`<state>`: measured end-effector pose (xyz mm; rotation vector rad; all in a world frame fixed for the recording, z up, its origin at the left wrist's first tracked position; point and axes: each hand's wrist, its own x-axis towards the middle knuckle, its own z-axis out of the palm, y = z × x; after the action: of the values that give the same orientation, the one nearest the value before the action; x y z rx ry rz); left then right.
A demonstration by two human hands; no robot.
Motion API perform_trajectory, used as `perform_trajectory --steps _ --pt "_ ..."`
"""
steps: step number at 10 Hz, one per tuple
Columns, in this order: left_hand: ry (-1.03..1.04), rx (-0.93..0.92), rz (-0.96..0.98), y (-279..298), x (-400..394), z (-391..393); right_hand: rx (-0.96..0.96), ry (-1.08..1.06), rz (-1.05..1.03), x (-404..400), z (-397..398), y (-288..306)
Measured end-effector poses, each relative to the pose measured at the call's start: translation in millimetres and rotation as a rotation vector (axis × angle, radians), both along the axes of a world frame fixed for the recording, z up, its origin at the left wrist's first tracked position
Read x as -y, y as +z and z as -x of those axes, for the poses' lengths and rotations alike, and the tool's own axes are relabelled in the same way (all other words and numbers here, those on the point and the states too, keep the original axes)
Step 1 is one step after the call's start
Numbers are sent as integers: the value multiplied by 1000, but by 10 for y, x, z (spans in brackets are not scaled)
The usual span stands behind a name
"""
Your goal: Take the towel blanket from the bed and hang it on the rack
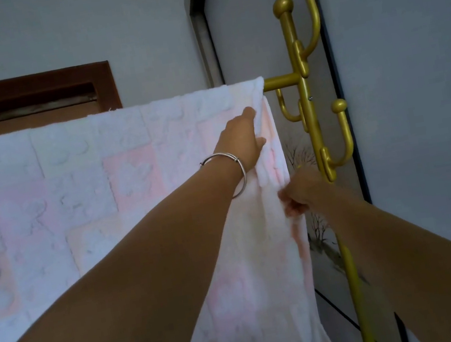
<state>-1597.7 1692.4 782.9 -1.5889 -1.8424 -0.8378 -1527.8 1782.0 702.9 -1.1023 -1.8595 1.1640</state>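
The blanket [70, 179] is already draped over the rack [305, 91]; its edge is pinched by the left hand [243, 141] and bunched in the right hand [300, 191]. Straightening is judged next.

Home bedroom: gold coat rack [307, 97], wooden door frame [27, 99].

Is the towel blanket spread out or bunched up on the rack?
Spread out: the towel blanket drapes flat over the rack bar.

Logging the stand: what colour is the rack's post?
Glossy gold metal rack post, with matching ball-tipped hooks; head view shows it best.
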Motion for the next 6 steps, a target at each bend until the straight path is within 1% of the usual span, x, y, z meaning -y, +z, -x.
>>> perform_trajectory --steps 1,2,3,4,5,6 --pt "-5 30 73 -56 -5 -13 23 -44 -58 -4 -23 -33" --pt "-10 17 203 -151 44 16 74 -128 -176 20 -34 -83" --pt "-15 -13 257 -211 182 78 59 -145 -183 63 -38 -87" --pt "-26 -19 262 -272 376 151 50 -131 -184 166 -64 -104" --pt "-19 11 281 -339 624 231 39 -159 -256 371 -104 -104" --pt "-6 33 284 -430 914 372 67 -193 -323 613 -133 -83"
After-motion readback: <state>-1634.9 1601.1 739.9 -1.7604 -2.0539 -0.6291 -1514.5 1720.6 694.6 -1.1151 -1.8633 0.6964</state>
